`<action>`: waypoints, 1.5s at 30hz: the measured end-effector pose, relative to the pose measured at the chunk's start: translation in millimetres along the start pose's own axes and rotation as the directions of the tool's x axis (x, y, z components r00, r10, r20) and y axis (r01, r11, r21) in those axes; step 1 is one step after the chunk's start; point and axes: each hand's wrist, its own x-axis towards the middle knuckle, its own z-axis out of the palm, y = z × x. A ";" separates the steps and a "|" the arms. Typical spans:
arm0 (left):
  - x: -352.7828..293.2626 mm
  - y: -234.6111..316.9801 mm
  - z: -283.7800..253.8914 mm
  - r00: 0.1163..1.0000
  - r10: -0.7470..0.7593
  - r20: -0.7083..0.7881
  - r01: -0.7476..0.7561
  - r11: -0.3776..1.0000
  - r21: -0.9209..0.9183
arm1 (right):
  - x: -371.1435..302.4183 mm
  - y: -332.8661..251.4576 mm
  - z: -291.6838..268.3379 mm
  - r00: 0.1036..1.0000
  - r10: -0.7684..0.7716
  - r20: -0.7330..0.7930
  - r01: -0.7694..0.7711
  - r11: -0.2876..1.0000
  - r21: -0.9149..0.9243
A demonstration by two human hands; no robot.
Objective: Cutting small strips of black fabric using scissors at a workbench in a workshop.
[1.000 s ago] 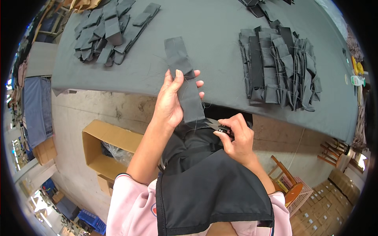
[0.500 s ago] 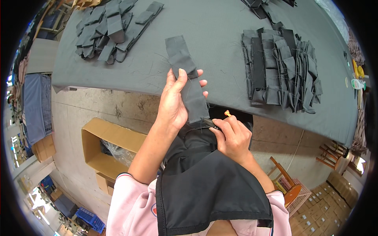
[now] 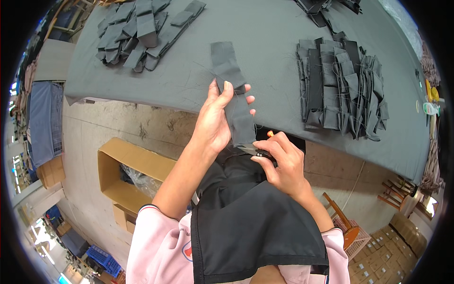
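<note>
A dark grey fabric strip (image 3: pixel 243 124) lies across my left hand (image 3: pixel 213 118), pinned under the thumb with the other fingertips showing past its right side. Its far end rises over the table's near edge, and loose threads stick out along its borders. My right hand (image 3: pixel 283 163) is closed around small black thread snips (image 3: pixel 259 152). The snips' pointed blades meet the strip's near end, level with its lower edge. A small orange and yellow tip (image 3: pixel 270 134) pokes out beside the right index finger; what it belongs to is hidden.
The grey cloth-covered table (image 3: pixel 189 57) carries a heap of folded strips (image 3: pixel 137 33) at far left and a row of stacked strips (image 3: pixel 338 85) at right. On the floor to the left stands an open cardboard box (image 3: pixel 137 158) holding clear plastic. A wooden stool (image 3: pixel 347 232) stands at lower right.
The snips have shifted left along the strip's near end, and their blades now show more clearly. The strip and both hands sit slightly further right in view.
</note>
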 end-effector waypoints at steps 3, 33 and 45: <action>-1.7 -0.1 2.0 0.999 -0.014 0.041 0.013 1.000 0.023 | 8.8 -2.0 -3.1 0.996 -0.050 0.072 0.052 0.998 -0.024; 1.5 -0.6 -0.4 0.990 -0.112 0.088 0.111 0.994 0.011 | 10.5 -2.0 -31.5 0.938 0.170 0.303 -0.261 0.920 0.293; -4.6 7.2 14.9 0.985 0.075 0.156 -0.105 0.976 0.193 | 2.7 5.7 7.6 0.937 -0.296 0.183 0.323 0.937 -0.136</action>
